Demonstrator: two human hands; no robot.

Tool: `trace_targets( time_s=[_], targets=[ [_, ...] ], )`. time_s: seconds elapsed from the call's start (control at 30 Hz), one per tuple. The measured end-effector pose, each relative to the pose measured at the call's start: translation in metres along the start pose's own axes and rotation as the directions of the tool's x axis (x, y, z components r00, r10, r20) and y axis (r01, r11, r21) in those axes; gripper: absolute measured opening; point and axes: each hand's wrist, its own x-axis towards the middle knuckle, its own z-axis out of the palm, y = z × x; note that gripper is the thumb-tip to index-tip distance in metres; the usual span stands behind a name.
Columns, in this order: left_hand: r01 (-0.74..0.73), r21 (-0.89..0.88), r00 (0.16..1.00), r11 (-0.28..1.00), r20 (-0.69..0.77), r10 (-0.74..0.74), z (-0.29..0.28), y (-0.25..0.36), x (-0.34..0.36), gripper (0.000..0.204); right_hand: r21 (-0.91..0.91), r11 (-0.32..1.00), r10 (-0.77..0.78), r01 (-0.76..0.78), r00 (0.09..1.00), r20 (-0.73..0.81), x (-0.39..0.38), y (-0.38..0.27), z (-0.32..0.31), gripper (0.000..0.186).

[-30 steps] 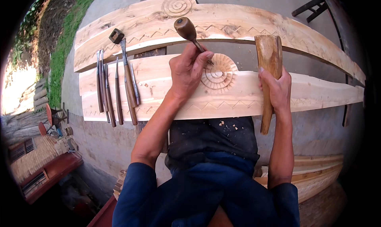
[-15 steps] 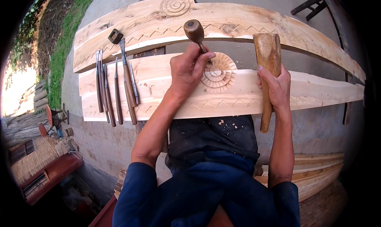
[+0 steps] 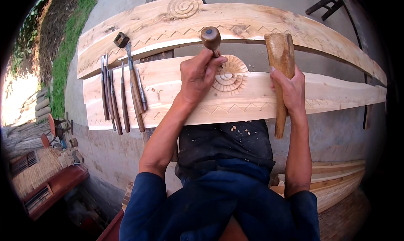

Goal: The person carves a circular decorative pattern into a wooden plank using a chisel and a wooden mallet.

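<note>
My left hand (image 3: 197,76) grips a wood-handled carving chisel (image 3: 211,37), its round butt upward. The chisel's tip is at the upper left of a carved spiral rosette (image 3: 230,76), partly hidden by my fingers. That rosette is cut into the nearer pale wooden plank (image 3: 181,108), which also bears a zigzag line. To the right, my right hand (image 3: 291,87) is wrapped round a wooden mallet (image 3: 280,53), thick head up and thinner handle down. The mallet is held above the plank, apart from the chisel.
Several chisels (image 3: 124,95) lie side by side on the plank's left part, near a small dark square block (image 3: 121,40). A second carved plank (image 3: 261,20) lies beyond. Wood chips (image 3: 240,129) dot my dark apron. More boards (image 3: 336,180) are at lower right.
The chisel's butt has tipped slightly right and toward me, standing more upright. My right hand and the mallet have shifted slightly left. Both hands keep their hold.
</note>
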Motion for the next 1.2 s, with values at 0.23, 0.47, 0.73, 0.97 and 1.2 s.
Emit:
trace_targets(
  time_s=[0.23, 0.47, 0.73, 0.97, 1.2],
  targets=[
    [-0.037, 0.103, 0.997, 0.994, 0.071, 0.03, -0.004, -0.001, -0.003, 0.006, 0.018, 1.0, 0.006, -0.006, 1.0, -0.003, -0.001, -0.001, -0.002, 0.038],
    [-0.047, 0.09, 0.998, 0.995, 0.055, 0.042, -0.003, -0.002, -0.003, 0.007, -0.028, 0.999, 0.016, -0.016, 1.0, -0.008, -0.001, -0.005, -0.001, 0.041],
    [0.031, -0.014, 0.999, 0.999, -0.009, -0.031, -0.002, -0.003, -0.004, 0.006, -0.028, 1.0, 0.009, -0.009, 1.0, -0.016, -0.002, -0.005, -0.001, 0.04],
    [0.162, -0.049, 0.985, 0.986, -0.043, -0.164, -0.008, -0.005, -0.006, 0.013, -0.041, 0.999, 0.002, -0.003, 1.0, -0.014, -0.003, -0.006, -0.001, 0.039],
    [0.205, -0.183, 0.973, 0.961, -0.068, -0.221, -0.006, -0.011, -0.006, 0.015, -0.059, 0.998, -0.002, 0.001, 1.0, -0.018, -0.001, -0.005, -0.002, 0.04]
  ],
)
